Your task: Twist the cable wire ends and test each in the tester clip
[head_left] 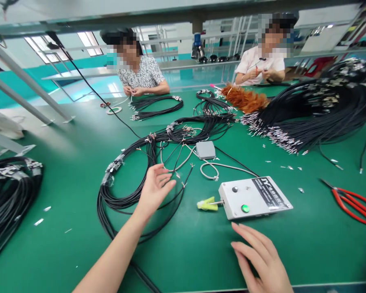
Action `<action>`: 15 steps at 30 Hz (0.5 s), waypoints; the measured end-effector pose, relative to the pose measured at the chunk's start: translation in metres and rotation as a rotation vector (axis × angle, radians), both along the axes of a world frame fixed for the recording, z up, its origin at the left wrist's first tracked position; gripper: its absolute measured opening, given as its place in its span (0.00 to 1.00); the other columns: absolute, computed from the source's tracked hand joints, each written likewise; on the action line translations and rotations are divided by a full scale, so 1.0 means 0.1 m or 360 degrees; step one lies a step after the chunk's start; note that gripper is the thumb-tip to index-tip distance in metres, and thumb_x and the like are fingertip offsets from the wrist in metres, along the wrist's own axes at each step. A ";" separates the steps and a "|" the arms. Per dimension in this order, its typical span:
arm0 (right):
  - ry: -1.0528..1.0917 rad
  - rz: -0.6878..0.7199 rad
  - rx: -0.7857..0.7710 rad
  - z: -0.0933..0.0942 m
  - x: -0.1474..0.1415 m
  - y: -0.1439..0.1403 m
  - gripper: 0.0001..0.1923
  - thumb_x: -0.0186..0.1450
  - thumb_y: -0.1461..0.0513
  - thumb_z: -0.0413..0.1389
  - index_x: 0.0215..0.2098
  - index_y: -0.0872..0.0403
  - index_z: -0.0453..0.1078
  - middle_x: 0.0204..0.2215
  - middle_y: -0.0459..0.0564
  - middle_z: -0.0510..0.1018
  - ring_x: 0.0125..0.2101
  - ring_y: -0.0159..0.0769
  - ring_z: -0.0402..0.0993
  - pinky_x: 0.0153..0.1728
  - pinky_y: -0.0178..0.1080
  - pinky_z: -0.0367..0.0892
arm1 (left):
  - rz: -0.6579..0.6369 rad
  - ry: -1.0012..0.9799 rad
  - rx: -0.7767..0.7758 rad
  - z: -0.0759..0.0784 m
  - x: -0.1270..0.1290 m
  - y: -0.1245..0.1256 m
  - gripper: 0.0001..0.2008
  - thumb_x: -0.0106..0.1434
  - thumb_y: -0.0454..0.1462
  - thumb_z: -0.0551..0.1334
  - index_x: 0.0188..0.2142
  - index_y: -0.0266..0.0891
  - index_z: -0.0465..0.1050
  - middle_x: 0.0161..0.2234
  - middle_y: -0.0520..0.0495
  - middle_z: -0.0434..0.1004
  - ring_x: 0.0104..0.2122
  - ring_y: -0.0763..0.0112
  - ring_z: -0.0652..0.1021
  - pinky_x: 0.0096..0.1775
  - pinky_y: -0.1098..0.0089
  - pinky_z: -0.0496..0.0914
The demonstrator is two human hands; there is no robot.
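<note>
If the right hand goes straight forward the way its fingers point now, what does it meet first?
Probably the grey control box, at its near edge by the green button. The right hand lies open on the green table, fingers aimed up and left; depth is unclear.

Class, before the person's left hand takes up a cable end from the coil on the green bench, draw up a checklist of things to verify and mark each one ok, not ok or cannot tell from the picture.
1. Left hand free and open above the coiled black cables: ok.
2. Right hand empty, flat on the green bench: ok.
3. Grey control box within reach, green button unobstructed: ok.
4. Yellow-green tip on the box's probe clear of cables: ok.
5. Red scissors well apart from both hands: ok.
6. Whether the box is powered: cannot tell.
</note>
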State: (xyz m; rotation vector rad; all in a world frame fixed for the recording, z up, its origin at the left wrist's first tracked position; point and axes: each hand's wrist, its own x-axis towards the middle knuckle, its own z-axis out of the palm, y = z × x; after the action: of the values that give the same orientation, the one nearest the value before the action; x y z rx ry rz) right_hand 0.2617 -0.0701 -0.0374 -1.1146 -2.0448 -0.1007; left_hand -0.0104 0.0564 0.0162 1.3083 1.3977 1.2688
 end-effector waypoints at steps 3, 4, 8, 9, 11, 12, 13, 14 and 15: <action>0.0003 -0.0001 0.0034 -0.03 -0.01 0.02 0.10 0.63 0.70 0.53 0.39 0.53 0.73 0.44 0.54 0.81 0.45 0.39 0.77 0.43 0.38 0.73 | -0.0187 0.0524 -0.0081 -0.05 -0.07 -0.24 0.29 0.50 0.40 0.70 0.50 0.43 0.65 0.52 0.41 0.67 0.51 0.53 0.72 0.54 0.48 0.65; 0.0004 0.0003 0.0035 -0.03 -0.01 0.03 0.10 0.63 0.70 0.53 0.39 0.53 0.73 0.44 0.54 0.81 0.44 0.39 0.77 0.42 0.38 0.73 | -0.0275 0.0788 -0.0094 -0.08 -0.08 -0.37 0.30 0.50 0.40 0.70 0.52 0.43 0.64 0.55 0.40 0.65 0.53 0.50 0.70 0.55 0.46 0.64; 0.0025 -0.0009 -0.0009 -0.07 -0.02 0.04 0.10 0.63 0.70 0.53 0.39 0.52 0.73 0.44 0.54 0.81 0.42 0.40 0.79 0.40 0.38 0.75 | -0.0388 0.1528 -0.0076 -0.21 -0.15 -0.76 0.22 0.58 0.37 0.64 0.53 0.40 0.66 0.54 0.37 0.69 0.53 0.46 0.71 0.50 0.46 0.69; 0.0029 -0.0017 -0.0019 -0.07 -0.02 0.04 0.10 0.63 0.69 0.53 0.39 0.52 0.73 0.44 0.54 0.81 0.42 0.40 0.79 0.40 0.38 0.75 | -0.0388 0.1616 -0.0063 -0.24 -0.16 -0.79 0.18 0.62 0.36 0.60 0.51 0.39 0.67 0.52 0.36 0.70 0.51 0.48 0.73 0.48 0.49 0.70; 0.0026 -0.0031 -0.0035 -0.09 -0.02 0.03 0.10 0.63 0.69 0.54 0.39 0.52 0.73 0.44 0.55 0.81 0.41 0.40 0.80 0.39 0.38 0.76 | -0.0388 0.1739 -0.0025 -0.27 -0.16 -0.75 0.14 0.66 0.33 0.53 0.50 0.37 0.68 0.49 0.36 0.73 0.46 0.51 0.76 0.44 0.52 0.72; 0.0025 -0.0037 -0.0041 -0.10 -0.01 0.03 0.10 0.63 0.69 0.54 0.39 0.52 0.73 0.44 0.55 0.81 0.41 0.40 0.80 0.39 0.38 0.76 | -0.0401 0.1798 -0.0008 -0.27 -0.14 -0.71 0.15 0.66 0.32 0.51 0.50 0.36 0.69 0.47 0.36 0.74 0.44 0.53 0.77 0.43 0.54 0.73; 0.0023 -0.0043 -0.0051 -0.11 0.00 0.02 0.10 0.63 0.69 0.54 0.39 0.52 0.74 0.44 0.56 0.81 0.41 0.41 0.80 0.38 0.38 0.77 | -0.0425 0.1863 -0.0004 -0.26 -0.13 -0.66 0.15 0.66 0.30 0.50 0.49 0.35 0.69 0.44 0.36 0.75 0.42 0.53 0.78 0.42 0.55 0.73; 0.0020 -0.0044 -0.0061 -0.13 0.01 0.01 0.09 0.63 0.68 0.54 0.39 0.52 0.74 0.44 0.56 0.81 0.40 0.41 0.80 0.38 0.38 0.77 | -0.0460 0.1938 -0.0020 -0.25 -0.11 -0.62 0.15 0.65 0.29 0.49 0.47 0.34 0.70 0.41 0.37 0.76 0.39 0.54 0.78 0.40 0.56 0.73; 0.0023 -0.0036 -0.0070 -0.16 0.02 0.00 0.09 0.63 0.68 0.55 0.39 0.52 0.74 0.44 0.55 0.81 0.40 0.42 0.81 0.37 0.38 0.78 | -0.0500 0.2018 -0.0055 -0.22 -0.09 -0.59 0.16 0.63 0.26 0.49 0.45 0.34 0.71 0.38 0.38 0.76 0.37 0.54 0.79 0.39 0.58 0.73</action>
State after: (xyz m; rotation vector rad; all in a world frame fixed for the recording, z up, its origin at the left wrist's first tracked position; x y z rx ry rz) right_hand 0.2636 -0.0699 -0.0535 -1.1623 -2.0310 -0.0594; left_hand -0.0191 -0.0025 -0.0055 2.3456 1.8383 0.0740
